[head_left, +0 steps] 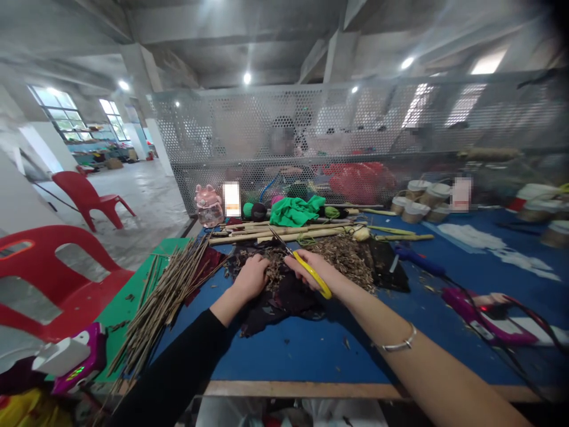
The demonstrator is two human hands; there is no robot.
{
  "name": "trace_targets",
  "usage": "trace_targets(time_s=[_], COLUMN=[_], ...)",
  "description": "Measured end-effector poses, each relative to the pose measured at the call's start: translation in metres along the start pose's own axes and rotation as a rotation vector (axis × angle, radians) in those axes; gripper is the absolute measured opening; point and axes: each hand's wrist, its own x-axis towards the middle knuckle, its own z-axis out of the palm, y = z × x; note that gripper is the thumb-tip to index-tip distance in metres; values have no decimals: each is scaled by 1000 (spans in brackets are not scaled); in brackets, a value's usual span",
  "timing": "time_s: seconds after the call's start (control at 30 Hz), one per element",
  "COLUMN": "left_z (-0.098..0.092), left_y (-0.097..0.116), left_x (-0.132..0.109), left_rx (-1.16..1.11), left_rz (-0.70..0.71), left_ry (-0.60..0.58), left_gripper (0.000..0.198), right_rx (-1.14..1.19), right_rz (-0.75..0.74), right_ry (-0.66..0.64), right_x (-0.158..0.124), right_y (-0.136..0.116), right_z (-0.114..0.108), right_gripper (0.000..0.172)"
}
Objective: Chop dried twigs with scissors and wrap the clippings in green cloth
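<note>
My right hand (311, 270) is closed round a pair of scissors with yellow handles (315, 274), whose blades point up and away to the left. Opposite it, my left hand (252, 276) is curled at the edge of a small heap of brown dried plant pieces (275, 270); what its fingertips grip is hidden. Under both hands lies a crumpled dark cloth (284, 302). A larger heap of the same brown pieces (349, 261) spreads just beyond my right wrist, partly on a black sheet (391, 273).
Thin dry stalks (164, 296) lie in a bundle at left. Thicker pale sticks (284, 236) and a green cloth (297, 212) lie behind the heaps. A blue glue gun (418, 260) with a cable is at right, near a magenta device (489, 317). A perforated metal screen (249, 124) borders the back.
</note>
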Motion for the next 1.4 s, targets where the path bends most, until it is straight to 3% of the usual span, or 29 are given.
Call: trace_targets(time_s=[0.1, 0.23, 0.37, 0.5, 0.67, 0.77, 0.87, 1.03, 1.23, 1.4], left_z=[-9, -40, -55, -44, -38, -48, -56, -46, -29, -30], left_y=[2, -5, -20, -33, -40, -49, -60, -69, -61, -59], left_x=[-6, -14, -23, -28, -33, -33, -27, -10, -7, -9], left_rx=[37, 7, 99, 147, 64, 15, 74, 201, 238, 308], left_rz=[-12, -32, -181, -258, -263, -230, -317, -464, -398, -278], left_ry=[-40, -61, -115, -267, -225, -241, -213, -144, -105, -98], left_gripper=[49, 77, 66, 45, 18, 25, 29, 25, 40, 27], right_rx=[57, 7, -45, -149, -371, -361, -313, -266, -228, -202], right_rz=[89, 71, 98, 24, -85, -85, -67, -68, -121, -123], right_ry=[-96, -64, -16, 13, 76, 73, 69, 121, 186, 185], right_x=[-10, -12, 1, 19, 28, 29, 28, 22, 18, 19], right_y=[-5, -3, 0, 11, 32, 40, 42, 44, 52, 56], right_z=[-4, -15, -11, 15, 33, 31, 29, 32, 34, 35], right_gripper=[39, 39, 39, 41, 46, 50, 52, 52, 50, 48])
